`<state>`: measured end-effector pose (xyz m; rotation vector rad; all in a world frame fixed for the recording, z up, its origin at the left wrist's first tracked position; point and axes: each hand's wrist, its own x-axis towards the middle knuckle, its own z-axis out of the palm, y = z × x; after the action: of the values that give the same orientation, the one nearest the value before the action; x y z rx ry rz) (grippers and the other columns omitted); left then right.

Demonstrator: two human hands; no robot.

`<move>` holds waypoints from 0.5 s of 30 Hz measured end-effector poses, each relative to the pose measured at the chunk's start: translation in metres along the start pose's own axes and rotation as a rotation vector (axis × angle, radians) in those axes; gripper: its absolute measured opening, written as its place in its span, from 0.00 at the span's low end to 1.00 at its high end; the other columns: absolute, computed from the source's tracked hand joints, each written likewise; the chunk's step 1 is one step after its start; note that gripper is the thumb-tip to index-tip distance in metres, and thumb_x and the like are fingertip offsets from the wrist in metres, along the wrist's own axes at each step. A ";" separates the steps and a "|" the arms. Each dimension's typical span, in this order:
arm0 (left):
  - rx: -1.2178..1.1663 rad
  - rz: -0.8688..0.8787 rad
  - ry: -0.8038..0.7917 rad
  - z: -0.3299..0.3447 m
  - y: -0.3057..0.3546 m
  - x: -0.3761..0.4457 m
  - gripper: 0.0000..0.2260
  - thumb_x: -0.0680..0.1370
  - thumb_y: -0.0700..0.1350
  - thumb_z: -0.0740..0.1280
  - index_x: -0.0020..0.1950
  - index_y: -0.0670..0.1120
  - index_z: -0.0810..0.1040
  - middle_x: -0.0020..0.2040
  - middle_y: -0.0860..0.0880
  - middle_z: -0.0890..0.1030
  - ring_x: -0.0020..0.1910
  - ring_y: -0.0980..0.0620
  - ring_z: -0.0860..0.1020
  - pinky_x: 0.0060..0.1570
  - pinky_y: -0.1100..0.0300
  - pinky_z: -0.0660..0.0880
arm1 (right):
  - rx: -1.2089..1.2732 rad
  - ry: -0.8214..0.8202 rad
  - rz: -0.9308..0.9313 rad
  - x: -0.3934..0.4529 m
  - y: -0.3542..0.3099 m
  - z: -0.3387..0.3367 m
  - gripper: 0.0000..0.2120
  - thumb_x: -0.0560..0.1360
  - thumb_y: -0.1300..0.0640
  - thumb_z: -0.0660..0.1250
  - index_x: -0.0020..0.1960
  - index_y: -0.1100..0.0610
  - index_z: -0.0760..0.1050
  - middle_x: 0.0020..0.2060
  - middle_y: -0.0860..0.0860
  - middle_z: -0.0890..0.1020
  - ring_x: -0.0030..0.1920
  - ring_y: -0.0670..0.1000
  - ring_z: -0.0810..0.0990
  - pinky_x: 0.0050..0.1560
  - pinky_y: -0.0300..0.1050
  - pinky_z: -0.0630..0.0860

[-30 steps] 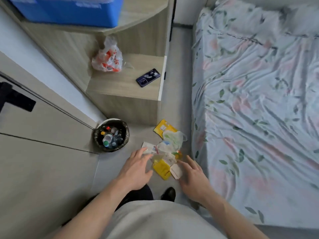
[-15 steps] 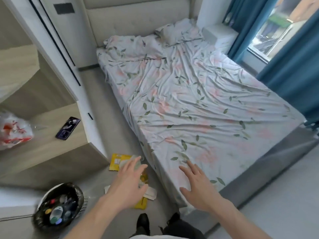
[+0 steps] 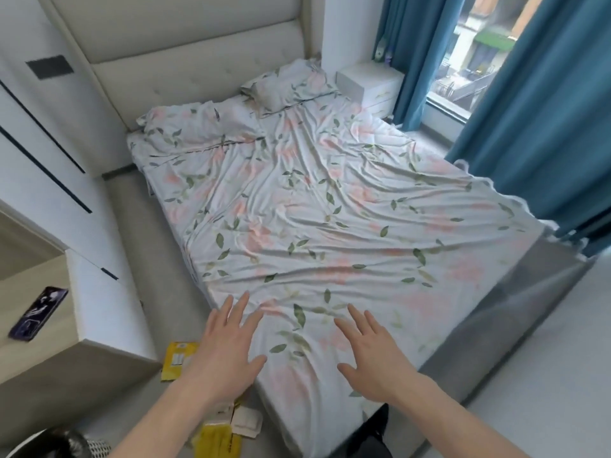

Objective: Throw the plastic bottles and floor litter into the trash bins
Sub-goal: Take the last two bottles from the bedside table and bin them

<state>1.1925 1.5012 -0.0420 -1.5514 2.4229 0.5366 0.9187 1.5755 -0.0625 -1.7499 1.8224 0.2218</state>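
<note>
Hands: 2. Left hand [image 3: 222,357] and right hand [image 3: 375,360], both palm down with fingers straight and spread, set apart from each other, holding nothing, seen over the near end of the bed [image 3: 330,209].

Litter [image 3: 216,431]: at least 3 pieces on the floor [image 3: 132,233] in the gap between bed and cabinet [image 3: 109,328]. 1 yellow packet [image 3: 177,360] with white labels lies flat just beside the cabinet corner; nearer the camera lie 1 yellow wrapper and 1 white card piece, touching each other. The left forearm covers part of the pile, so the full count cannot be told.

Bin [image 3: 71,446]: 1, dark-lined, only its rim showing at the lower left edge. Contents hidden.

Other items: 1 phone [image 3: 38,314] on the wooden shelf at left; 2 pillows [image 3: 291,85] at the headboard; 1 white nightstand [image 3: 372,85]; blue curtains [image 3: 542,104] either side of the window.
</note>
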 end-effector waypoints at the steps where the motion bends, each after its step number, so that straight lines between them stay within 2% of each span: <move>1: 0.002 -0.037 -0.008 -0.001 0.017 0.012 0.36 0.82 0.63 0.57 0.83 0.57 0.41 0.81 0.50 0.31 0.80 0.45 0.32 0.79 0.48 0.38 | -0.015 -0.013 -0.018 0.008 0.019 -0.010 0.38 0.82 0.42 0.60 0.84 0.45 0.42 0.82 0.48 0.35 0.83 0.58 0.37 0.82 0.58 0.47; 6: -0.012 -0.159 -0.014 -0.019 0.104 0.062 0.36 0.81 0.65 0.57 0.83 0.57 0.43 0.80 0.50 0.29 0.80 0.44 0.31 0.80 0.46 0.39 | -0.060 -0.065 -0.093 0.027 0.107 -0.073 0.38 0.83 0.43 0.60 0.84 0.46 0.41 0.82 0.50 0.35 0.82 0.60 0.37 0.82 0.60 0.46; 10: 0.007 -0.165 0.021 -0.038 0.154 0.094 0.37 0.81 0.66 0.57 0.83 0.56 0.42 0.78 0.51 0.25 0.79 0.45 0.29 0.80 0.44 0.37 | -0.078 -0.043 -0.121 0.037 0.161 -0.123 0.39 0.83 0.41 0.60 0.84 0.46 0.40 0.82 0.50 0.33 0.82 0.59 0.37 0.82 0.60 0.47; 15: 0.021 -0.153 0.054 -0.062 0.191 0.127 0.36 0.81 0.66 0.56 0.83 0.57 0.41 0.78 0.51 0.25 0.78 0.46 0.27 0.79 0.44 0.36 | -0.064 0.017 -0.111 0.044 0.203 -0.162 0.39 0.83 0.41 0.60 0.84 0.45 0.39 0.82 0.49 0.33 0.83 0.59 0.37 0.82 0.60 0.47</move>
<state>0.9666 1.4427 0.0029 -1.7456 2.3144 0.4441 0.6786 1.4793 -0.0108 -1.8958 1.7408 0.2235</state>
